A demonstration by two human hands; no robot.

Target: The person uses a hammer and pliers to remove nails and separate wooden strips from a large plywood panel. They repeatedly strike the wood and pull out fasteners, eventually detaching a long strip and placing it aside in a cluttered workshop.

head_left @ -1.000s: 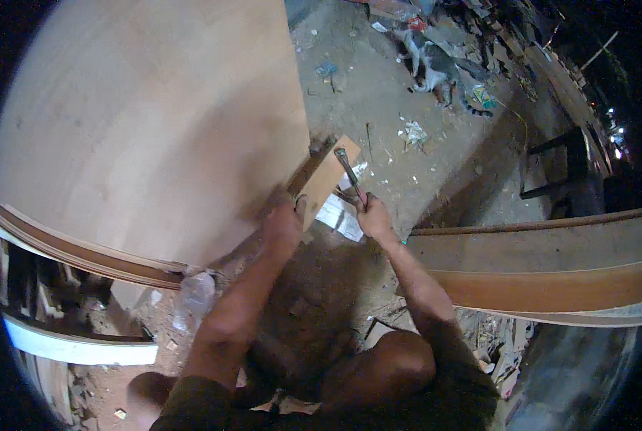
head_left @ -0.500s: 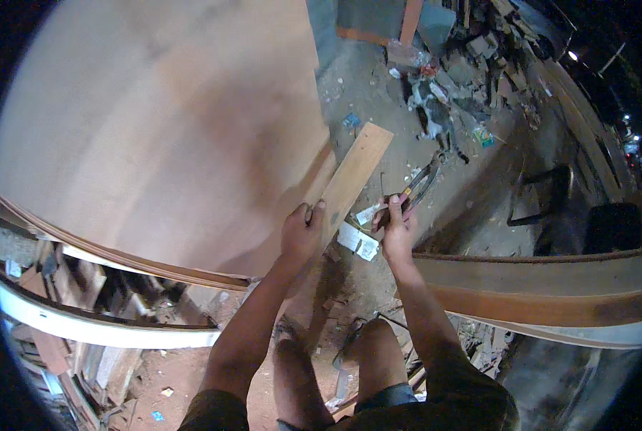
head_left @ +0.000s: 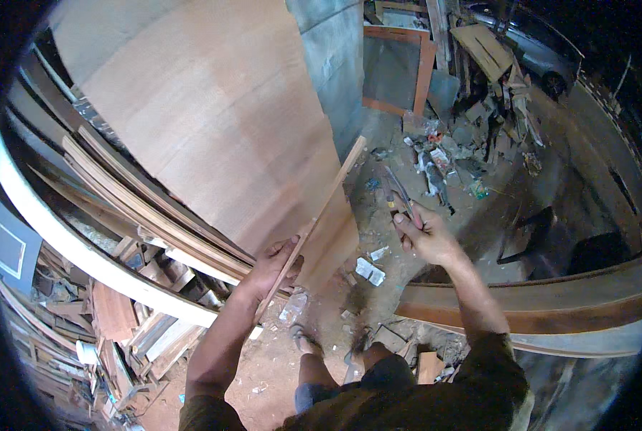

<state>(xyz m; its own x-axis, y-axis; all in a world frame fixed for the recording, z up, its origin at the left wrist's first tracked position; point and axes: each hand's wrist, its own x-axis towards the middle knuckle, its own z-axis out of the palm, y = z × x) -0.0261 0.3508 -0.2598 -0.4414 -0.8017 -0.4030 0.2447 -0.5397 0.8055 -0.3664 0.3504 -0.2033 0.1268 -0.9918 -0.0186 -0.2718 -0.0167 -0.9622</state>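
Observation:
My left hand (head_left: 274, 267) grips a narrow wooden board (head_left: 314, 224), its thumb on one side and fingers on the other. The board is tilted up and away, and its thin edge faces me. Its far end overlaps the edge of a large plywood sheet (head_left: 228, 122) in view. My right hand (head_left: 425, 233) is closed round a pair of pincers (head_left: 400, 188) with reddish handles. The metal end of the pincers points away from me, to the right of the board and apart from it. My fingers partly hide the handles.
Long wooden mouldings (head_left: 156, 208) and a white curved-looking beam (head_left: 105, 266) lie at left above scrap wood (head_left: 156, 337). At right runs a brown plank (head_left: 536, 298). A grey-and-white cat (head_left: 432, 176) lies among litter ahead, near a scrap heap (head_left: 504, 108) and a framed panel (head_left: 393, 72).
The board has turned from its broad face to its thin edge in my left hand, which moved left and nearer. My right hand moved slightly right with the pincers. My view has tilted up.

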